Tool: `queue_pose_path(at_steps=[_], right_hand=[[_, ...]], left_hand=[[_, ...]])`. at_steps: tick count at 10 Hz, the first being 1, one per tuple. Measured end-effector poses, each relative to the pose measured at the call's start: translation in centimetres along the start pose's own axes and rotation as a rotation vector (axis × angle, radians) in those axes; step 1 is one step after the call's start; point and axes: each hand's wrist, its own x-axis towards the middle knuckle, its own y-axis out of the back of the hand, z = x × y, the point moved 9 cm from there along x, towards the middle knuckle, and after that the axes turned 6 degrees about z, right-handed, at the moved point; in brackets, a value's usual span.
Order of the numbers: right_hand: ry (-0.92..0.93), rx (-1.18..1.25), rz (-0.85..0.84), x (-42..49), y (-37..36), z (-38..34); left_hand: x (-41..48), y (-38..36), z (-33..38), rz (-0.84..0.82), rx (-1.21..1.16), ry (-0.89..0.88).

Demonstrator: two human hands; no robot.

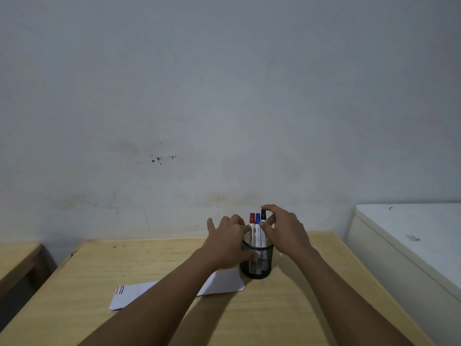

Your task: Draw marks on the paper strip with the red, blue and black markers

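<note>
At lower centre, the right hand [284, 231] pinches the upright black marker [263, 218] (cap up) in the mesh cup [257, 262], which the left hand [224, 243] grips, paper strip [139, 293] lying crosswise on the surface [287, 308].

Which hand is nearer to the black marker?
Right. The right hand pinches the black marker at its cap, above the cup. The left hand rests on the cup's left side, beyond the red marker.

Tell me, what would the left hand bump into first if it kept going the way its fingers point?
Probably the wall. The left hand rests on the mesh cup, fingers pointing past the table's far edge; nothing else shows there, though depth is unclear.
</note>
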Motion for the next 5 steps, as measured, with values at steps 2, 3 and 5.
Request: queue_pose_path(at_steps=[2,3,5], right_hand=[[0.020,-0.071,-0.014,0.1,-0.3,-0.3],[0.025,-0.072,-0.010,0.0,0.0,-0.6],[0.086,-0.076,0.056,-1.0,2.4,-3.4]], left_hand=[[-0.2,0.2,0.0,0.013,-0.009,-0.002],[-0.2,0.6,0.0,0.018,-0.025,-0.006],[-1.4,5.1,-1.7,0.187,0.047,0.027]])
